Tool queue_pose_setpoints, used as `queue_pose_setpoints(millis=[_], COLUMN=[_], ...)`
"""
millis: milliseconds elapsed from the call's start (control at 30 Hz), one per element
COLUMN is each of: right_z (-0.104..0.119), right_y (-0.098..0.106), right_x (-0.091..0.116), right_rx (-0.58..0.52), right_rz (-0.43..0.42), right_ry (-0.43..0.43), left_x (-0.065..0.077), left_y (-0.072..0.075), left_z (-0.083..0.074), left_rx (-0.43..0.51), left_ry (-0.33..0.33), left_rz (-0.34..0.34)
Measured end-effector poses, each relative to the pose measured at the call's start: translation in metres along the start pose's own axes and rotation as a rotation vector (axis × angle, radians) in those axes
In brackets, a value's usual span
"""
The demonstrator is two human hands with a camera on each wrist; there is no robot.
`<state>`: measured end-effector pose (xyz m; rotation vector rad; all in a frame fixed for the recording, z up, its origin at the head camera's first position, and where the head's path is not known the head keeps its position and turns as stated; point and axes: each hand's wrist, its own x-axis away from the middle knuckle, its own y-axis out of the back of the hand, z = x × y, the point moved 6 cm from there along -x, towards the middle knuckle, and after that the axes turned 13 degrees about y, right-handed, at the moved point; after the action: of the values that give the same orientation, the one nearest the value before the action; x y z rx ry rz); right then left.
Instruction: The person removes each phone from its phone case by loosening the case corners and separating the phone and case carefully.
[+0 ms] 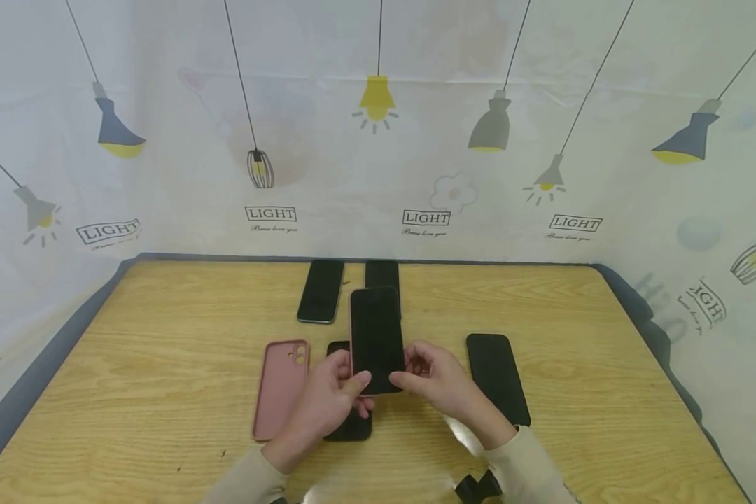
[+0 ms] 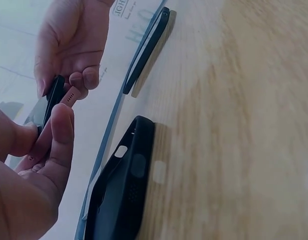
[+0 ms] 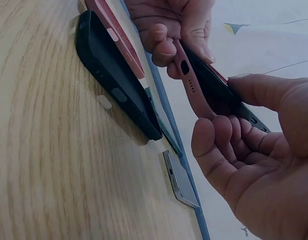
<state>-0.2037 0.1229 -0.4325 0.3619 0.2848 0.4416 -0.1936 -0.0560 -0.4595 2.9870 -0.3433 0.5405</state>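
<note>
L hand (image 1: 330, 404) and R hand (image 1: 439, 378) pinch a glossy black rectangular phone (image 1: 376, 332) and thin pink flexible-looking case (image 3: 196, 100) above the wood-grain tabletop (image 1: 164, 364), 2 o'clock from an empty pink camera-holed case (image 1: 280, 395); step is prob. fitting (or removing, can't tell), so next needs careful thumbs at gapped port end.

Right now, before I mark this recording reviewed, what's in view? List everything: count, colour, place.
Held phone: 1, dark, raised at centre
Held case: 1, pink, beneath held phone
Loose case: 1, pink, on table, left of centre
Black case: 1, black, on table, partly hidden below held phone
Far phones: 2, dark, table's far edge
Slab, phone or case unclear: 1, black, table's right
Unidentified object: 1, black, near edge
Table: 1, light wood, below
Backdrop: 1, white, lamp-printed, around table
Left hand, right hand: 2, gripping held phone
Sleeves: 2, cream, near edge
</note>
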Motion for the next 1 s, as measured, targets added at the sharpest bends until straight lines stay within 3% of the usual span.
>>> queue_pose_setpoints(millis=[433,567,767,1000], right_z=[-0.001,-0.003,-0.004,-0.004], right_y=[0.002,0.006,0.014,0.022], right_x=[0.004,0.004,0.004,0.006], right_rx=[-0.155,-0.196,-0.240,-0.224], right_rz=[0.023,0.003,-0.011,-0.013], right_ry=[-0.021,-0.049,-0.067,-0.071], left_x=[-0.003,-0.003,-0.001,-0.001], left_y=[-0.002,-0.005,-0.010,-0.010], left_z=[0.003,0.001,-0.003,-0.004], left_rx=[0.021,0.072,0.179,0.165], left_ry=[0.003,0.004,0.064,0.085], left_rz=[0.021,0.071,0.194,0.219])
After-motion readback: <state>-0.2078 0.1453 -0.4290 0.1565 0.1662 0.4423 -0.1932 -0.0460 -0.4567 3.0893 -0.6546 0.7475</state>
